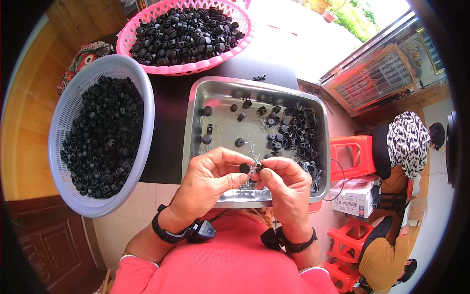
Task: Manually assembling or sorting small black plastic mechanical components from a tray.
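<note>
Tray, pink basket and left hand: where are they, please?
Tray [223, 127]: head view, on its bare bottom.
Pink basket [174, 70]: head view, on its near edge.
Left hand [206, 177]: head view, on its middle.

Carrier: a table [169, 127] with a dark, plain top. A straight near edge shows between the blue basket [148, 103] and the tray [189, 142].

Directly on it: at the far side, the pink basket [188, 70]; at the left, the blue basket, its near end reaching past the near edge in this view; toward the right, the metal tray, also extending past that edge. Support beneath both projecting ends cannot be determined. A few loose black parts [259, 77] lie just beyond the tray's far rim.

Below: a floor [120, 230] of pale tiles with visible joints. Red stools [349, 239] are at the right; their floor contact is largely hidden.
</note>
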A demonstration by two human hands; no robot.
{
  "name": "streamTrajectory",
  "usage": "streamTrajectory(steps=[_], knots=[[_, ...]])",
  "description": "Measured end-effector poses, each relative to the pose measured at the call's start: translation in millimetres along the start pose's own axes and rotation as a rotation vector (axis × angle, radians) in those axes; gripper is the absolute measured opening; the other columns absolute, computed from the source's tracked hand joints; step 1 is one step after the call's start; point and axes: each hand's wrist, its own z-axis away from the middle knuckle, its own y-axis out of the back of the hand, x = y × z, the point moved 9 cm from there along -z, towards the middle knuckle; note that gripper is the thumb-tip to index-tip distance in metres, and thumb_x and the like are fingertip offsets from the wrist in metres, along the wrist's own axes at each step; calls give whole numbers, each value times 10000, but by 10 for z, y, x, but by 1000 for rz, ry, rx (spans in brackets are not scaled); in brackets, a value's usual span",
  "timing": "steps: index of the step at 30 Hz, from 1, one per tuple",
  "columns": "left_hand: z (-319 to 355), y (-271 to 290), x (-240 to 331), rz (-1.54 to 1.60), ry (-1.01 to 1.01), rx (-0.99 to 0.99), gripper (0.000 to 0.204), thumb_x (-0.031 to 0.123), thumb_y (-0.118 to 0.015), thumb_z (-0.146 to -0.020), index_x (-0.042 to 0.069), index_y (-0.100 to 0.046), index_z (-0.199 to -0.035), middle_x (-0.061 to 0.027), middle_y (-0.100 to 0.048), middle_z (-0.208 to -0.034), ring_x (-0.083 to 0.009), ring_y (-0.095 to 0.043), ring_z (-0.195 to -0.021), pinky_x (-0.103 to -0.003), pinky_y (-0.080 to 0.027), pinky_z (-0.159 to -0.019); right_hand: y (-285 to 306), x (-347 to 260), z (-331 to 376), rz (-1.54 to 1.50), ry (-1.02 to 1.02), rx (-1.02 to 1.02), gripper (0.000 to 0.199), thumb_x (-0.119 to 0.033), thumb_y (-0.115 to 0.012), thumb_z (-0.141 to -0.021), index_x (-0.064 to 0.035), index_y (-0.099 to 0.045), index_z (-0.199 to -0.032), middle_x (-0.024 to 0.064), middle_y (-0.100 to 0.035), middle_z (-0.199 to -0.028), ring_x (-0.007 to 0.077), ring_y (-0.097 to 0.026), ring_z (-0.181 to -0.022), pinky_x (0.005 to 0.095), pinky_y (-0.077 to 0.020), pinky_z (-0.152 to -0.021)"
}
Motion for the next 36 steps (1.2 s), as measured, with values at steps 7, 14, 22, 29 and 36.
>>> streamTrajectory(steps=[7, 14, 22, 29, 36], knots=[[-7, 50, -9, 7, -6, 19, 268, -69, -680, -794, -14, -594, -1042, -107, -660, -999, -140, -640, -902, -254, -531, -779, -14, -67, 11, 79, 44, 11, 164, 26, -649, -848, 33, -639, -1012, 63, -671, -922, 96, -628, -836, 219, -507, -749], [-9, 41, -25, 48, 64, 44, 234, -50, -633, -840, -33, -588, -1069, -121, -653, -1030, -165, -648, -922, -277, -542, -807, -18, -104, 12, 131, 31, 35, 161, 25, -655, -844, 30, -644, -1005, 48, -664, -926, 69, -607, -811, 201, -492, -723], [-20, 44, -23, 18, 37, 23, 214, -56, -634, -837, -34, -587, -1045, -131, -656, -1040, -161, -651, -921, -284, -551, -815, -41, -164, -4, 239, 109, 47, 137, 46, -643, -839, 26, -648, -975, 18, -626, -852, 64, -591, -746, 202, -480, -678], [-25, 61, -37, 27, 25, 30, 218, -74, -667, -802, -19, -598, -1002, -116, -656, -1024, -159, -642, -925, -287, -534, -837, -162, -377, 2, 546, 403, -2, 177, 70, -673, -768, 2, -666, -931, 79, -621, -816, 123, -620, -694, 237, -498, -620], [-27, 46, -9, 23, 13, 34, 225, -88, -675, -788, -8, -604, -985, -105, -648, -1019, -157, -637, -927, -285, -527, -849, -206, -422, 18, 633, 464, -6, 220, 80, -688, -737, -16, -671, -934, 99, -638, -834, 154, -640, -685, 260, -512, -602]])
